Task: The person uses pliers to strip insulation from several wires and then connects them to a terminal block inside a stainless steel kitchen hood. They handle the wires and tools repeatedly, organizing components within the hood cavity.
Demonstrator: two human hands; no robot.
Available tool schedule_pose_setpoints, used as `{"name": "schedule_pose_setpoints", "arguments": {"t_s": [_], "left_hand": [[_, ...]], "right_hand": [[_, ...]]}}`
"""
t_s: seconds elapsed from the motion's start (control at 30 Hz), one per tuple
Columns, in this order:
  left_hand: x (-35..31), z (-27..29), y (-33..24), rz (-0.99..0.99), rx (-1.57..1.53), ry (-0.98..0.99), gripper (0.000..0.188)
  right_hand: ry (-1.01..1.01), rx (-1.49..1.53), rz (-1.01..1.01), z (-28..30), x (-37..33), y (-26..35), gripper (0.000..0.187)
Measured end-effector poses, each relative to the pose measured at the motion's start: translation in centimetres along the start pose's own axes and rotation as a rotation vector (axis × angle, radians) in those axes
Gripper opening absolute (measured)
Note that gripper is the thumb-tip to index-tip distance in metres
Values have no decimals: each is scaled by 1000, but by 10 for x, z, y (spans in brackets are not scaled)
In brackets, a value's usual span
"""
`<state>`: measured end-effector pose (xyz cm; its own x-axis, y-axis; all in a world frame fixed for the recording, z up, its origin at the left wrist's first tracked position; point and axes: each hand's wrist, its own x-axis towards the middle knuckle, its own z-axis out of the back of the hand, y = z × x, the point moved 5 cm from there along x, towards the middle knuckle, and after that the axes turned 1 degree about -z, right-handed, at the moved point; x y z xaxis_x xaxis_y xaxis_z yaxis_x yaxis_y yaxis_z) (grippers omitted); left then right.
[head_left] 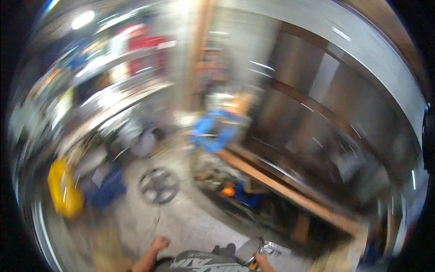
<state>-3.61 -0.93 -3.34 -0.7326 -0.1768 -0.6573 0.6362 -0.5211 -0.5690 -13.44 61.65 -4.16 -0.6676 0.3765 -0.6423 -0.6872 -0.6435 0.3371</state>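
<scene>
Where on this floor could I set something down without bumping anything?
Grey floor shows bare between the black spoked wheel and the wooden board, ahead and right of the left hand. It's crowded at left, around the yellow object and blue bundle, and below the board, where an orange item sits among clutter. Blur could hide small things.

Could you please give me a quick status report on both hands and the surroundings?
Left hand: nothing visible in it. Right hand: at round, dark-rimmed, silvery thing, grip blurred. Ahead: black spoked wheel on grey floor.
</scene>
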Motion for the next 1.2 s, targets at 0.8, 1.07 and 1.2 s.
{"name": "schedule_pose_setpoints", "arguments": {"t_s": [0.8, 1.07, 1.2], "left_hand": [[-177, 166, 222, 227, -1875, -1092, 69], [-297, 284, 245, 52, -1598, -1498, 51], [-332, 345, 314, -178, -1579, -1445, 56]], "right_hand": [[1303, -410, 915, -270, -543, 586, 32], [1517, -507, 783, -386, -597, 657, 36], [1524, -515, 890, -484, -619, 680, 38]]}}
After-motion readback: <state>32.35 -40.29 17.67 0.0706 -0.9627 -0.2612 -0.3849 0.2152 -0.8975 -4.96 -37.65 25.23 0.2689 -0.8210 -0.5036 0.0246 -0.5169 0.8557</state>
